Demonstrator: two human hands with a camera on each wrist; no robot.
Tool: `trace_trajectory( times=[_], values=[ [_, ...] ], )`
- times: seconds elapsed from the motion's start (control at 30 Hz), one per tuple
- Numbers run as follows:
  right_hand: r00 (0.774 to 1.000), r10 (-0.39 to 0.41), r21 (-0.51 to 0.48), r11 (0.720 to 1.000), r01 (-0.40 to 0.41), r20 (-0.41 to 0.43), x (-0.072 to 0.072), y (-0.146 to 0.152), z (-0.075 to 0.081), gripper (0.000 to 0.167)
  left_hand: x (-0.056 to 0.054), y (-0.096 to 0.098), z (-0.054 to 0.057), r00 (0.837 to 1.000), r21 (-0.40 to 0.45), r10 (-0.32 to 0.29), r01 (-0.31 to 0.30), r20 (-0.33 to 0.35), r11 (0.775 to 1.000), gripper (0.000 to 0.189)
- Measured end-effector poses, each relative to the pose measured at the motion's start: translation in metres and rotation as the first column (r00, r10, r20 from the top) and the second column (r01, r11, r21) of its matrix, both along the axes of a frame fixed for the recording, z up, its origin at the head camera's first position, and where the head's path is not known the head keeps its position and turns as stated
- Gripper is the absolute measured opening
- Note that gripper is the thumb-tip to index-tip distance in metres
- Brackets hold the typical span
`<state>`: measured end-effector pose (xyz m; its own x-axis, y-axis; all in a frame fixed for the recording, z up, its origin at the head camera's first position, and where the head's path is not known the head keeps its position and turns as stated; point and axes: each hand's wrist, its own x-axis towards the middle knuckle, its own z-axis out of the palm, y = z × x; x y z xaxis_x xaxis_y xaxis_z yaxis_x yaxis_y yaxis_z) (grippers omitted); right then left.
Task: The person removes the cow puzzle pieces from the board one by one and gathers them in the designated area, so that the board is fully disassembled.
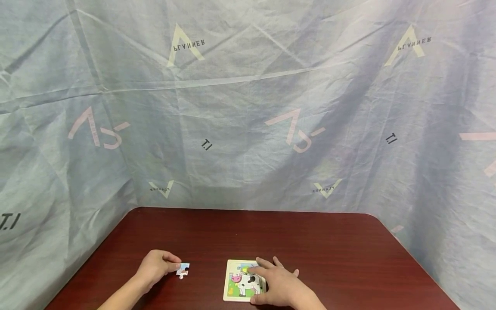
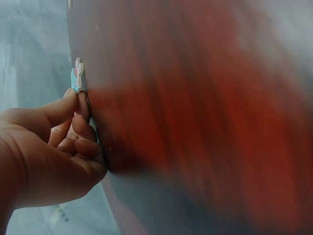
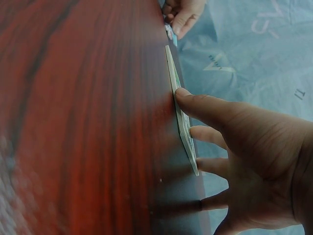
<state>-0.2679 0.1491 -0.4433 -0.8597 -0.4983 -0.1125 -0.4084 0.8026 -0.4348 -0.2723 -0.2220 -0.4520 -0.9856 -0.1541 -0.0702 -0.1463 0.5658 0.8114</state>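
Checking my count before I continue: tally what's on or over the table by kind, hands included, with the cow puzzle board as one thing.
Loose puzzle piece: 1
Cow puzzle board: 1
Hands: 2 (left hand, right hand)
Total: 4

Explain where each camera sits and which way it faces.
Head: on the head, looking forward and down at the table; left hand, right hand and forearms show.
Left wrist: on that wrist, looking along the left hand at its puzzle piece.
Right wrist: on that wrist, looking along the right hand at the puzzle board; left hand beyond.
Head and right wrist share the puzzle board, puzzle piece and both hands.
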Motion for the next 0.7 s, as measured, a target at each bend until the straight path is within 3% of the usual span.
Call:
trace_trajectory(
  times=[0.4, 0.7],
  values=[
    [1.000, 0.001, -0.002, 1.000, -0.001, -0.003, 0.001, 0.000, 0.000, 0.063, 0.002, -0.026, -0.001, 1.000, -0.062, -0.011, 0.010, -0.018, 0.998, 0.010],
    [1.000, 0.002, -0.008, 1.000, -0.002, -0.018, 0.001, 0.000, -0.002, 0.063, 0.003, -0.030, -0.002, 1.000, -0.057, -0.013, 0.011, -0.020, 0.998, 0.010]
  ],
)
